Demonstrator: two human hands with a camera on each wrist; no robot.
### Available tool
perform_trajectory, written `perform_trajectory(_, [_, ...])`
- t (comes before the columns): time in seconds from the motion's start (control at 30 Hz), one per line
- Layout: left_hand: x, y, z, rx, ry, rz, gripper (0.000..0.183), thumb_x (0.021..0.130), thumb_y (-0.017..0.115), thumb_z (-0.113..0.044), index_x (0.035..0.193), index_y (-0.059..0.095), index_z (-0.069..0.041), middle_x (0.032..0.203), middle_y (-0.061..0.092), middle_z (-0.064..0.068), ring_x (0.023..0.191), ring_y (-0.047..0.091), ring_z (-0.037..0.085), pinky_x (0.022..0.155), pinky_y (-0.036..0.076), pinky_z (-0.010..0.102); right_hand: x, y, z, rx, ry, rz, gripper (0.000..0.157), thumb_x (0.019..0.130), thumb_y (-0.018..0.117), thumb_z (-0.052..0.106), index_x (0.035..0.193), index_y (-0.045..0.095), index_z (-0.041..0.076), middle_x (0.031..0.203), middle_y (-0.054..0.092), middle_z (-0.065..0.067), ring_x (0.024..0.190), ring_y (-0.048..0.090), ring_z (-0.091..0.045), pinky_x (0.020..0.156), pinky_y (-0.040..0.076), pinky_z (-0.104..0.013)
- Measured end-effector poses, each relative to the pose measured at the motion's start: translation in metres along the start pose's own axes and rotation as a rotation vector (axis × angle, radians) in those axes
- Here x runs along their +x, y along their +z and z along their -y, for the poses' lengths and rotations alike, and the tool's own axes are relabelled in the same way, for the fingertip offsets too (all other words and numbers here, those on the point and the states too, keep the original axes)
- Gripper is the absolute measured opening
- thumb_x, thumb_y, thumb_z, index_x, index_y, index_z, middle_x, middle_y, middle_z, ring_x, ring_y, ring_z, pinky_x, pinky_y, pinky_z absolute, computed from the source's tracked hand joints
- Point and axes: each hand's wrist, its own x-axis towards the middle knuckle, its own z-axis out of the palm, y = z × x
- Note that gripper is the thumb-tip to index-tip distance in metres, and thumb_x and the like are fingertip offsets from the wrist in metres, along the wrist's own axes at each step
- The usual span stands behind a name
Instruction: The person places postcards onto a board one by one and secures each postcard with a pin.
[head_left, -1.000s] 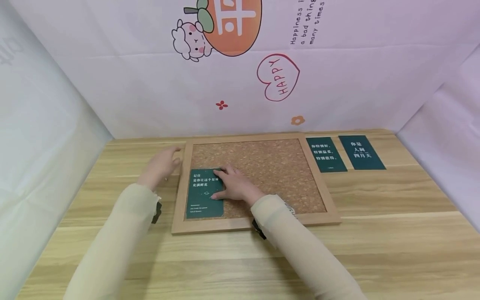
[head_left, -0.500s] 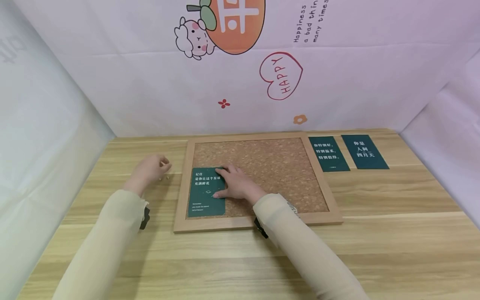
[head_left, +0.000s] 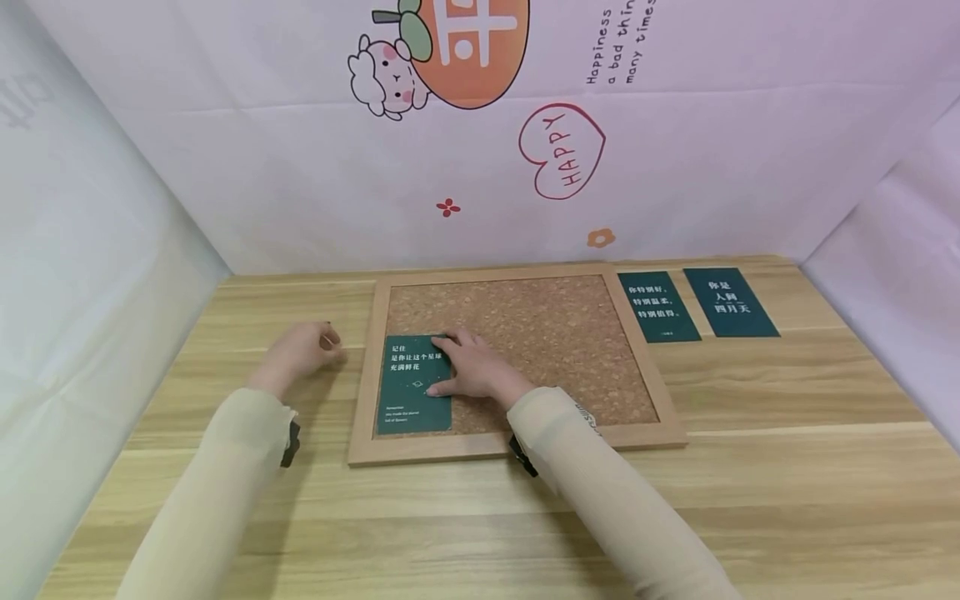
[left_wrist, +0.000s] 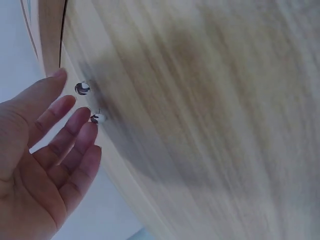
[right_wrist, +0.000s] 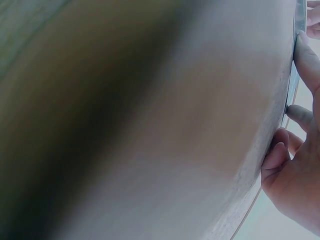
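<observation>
The spread right hand (head_left: 476, 368) touches the green card (head_left: 412, 408) on the corkboard's (head_left: 555, 333) left part; a sleeve (head_left: 607, 492) hides some of its near edge; the left hand (head_left: 298, 350), fingers loosely bent, is beside two small shiny objects (left_wrist: 98, 118), contact unclear, too blurred to identify; two other cards (head_left: 675, 325) lie on the bench (head_left: 375, 533), right of the corkboard.

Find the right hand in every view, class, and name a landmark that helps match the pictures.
Head: the right hand is near the middle, touching the green card.
Left wrist: not in it.
Right wrist: along the right edge, partly cut off.
Landmark: green card, shared by head and right wrist only.
</observation>
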Motion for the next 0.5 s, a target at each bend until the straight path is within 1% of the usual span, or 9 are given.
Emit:
perform_trajectory(0.1, [0.0011, 0.0022, 0.0017, 0.013, 0.042, -0.017, 0.034, 0.091, 0.063, -0.016, 0.114, 0.060, 0.008, 0.113, 0.063, 0.028, 0.106, 0.059, 0.042, 0.095, 0.046, 0.054, -0.0007, 0.0002, 0.0000, -0.003, -0.003, -0.007, 0.085, 0.084, 0.067, 0.050, 0.152, 0.026, 0.021, 0.160, 0.019, -0.004, 0.147, 0.019, -0.030, 0.116, 0.029, -0.048])
perform_trajectory(0.2, [0.0020, 0.0034, 0.0024, 0.023, 0.064, -0.026, 0.029, 0.090, 0.063, -0.012, 0.111, 0.061, 0.008, 0.112, 0.064, 0.027, 0.106, 0.059, 0.041, 0.096, 0.046, 0.054, -0.0008, 0.0005, -0.0002, -0.007, -0.007, -0.010, 0.084, 0.084, 0.067, 0.050, 0.152, 0.026, 0.021, 0.160, 0.019, -0.004, 0.147, 0.020, -0.030, 0.116, 0.030, -0.048])
perform_trajectory(0.5, [0.0008, 0.0030, -0.0001, 0.025, 0.072, -0.026, 0.024, 0.089, 0.062, -0.007, 0.108, 0.063, 0.007, 0.111, 0.064, 0.027, 0.105, 0.059, 0.042, 0.096, 0.045, 0.055, -0.0013, -0.0004, 0.0000, 0.001, -0.012, -0.006, 0.084, 0.084, 0.067, 0.049, 0.152, 0.027, 0.020, 0.159, 0.019, -0.005, 0.146, 0.021, -0.031, 0.116, 0.030, -0.048])
